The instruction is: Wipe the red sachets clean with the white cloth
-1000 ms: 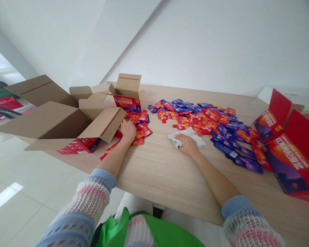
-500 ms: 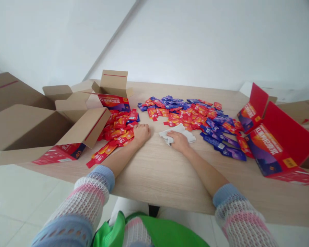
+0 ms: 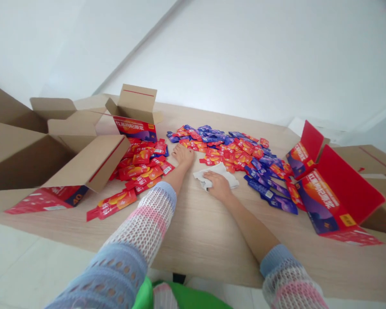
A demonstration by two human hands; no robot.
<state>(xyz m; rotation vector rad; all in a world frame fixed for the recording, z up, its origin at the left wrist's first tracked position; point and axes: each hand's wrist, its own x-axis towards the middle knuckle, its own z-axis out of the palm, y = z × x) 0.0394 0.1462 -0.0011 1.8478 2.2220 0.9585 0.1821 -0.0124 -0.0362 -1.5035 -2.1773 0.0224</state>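
My right hand point(image 3: 217, 185) rests closed on a crumpled white cloth point(image 3: 228, 175) that lies flat on the wooden table point(image 3: 209, 231). Between the left pile of red sachets point(image 3: 141, 167) and the central heap, my left hand point(image 3: 183, 155) reaches forward, its fingers bent and a little apart, with nothing seen in them. The central heap of red sachets point(image 3: 234, 152) and purple sachets point(image 3: 209, 132) lies just beyond both hands. More purple sachets point(image 3: 270, 189) spread to the right of the cloth.
Open cardboard boxes point(image 3: 67, 159) stand at the left edge, with a smaller open box point(image 3: 135, 124) behind the left pile. At the right stand red open boxes point(image 3: 334, 197) with raised flaps. A white wall point(image 3: 260, 56) rises behind the table.
My left hand has moved forward, off the edge of the left sachet pile, and its fingers have loosened. My right hand stays on the cloth. The whole view has shifted and tilted slightly.
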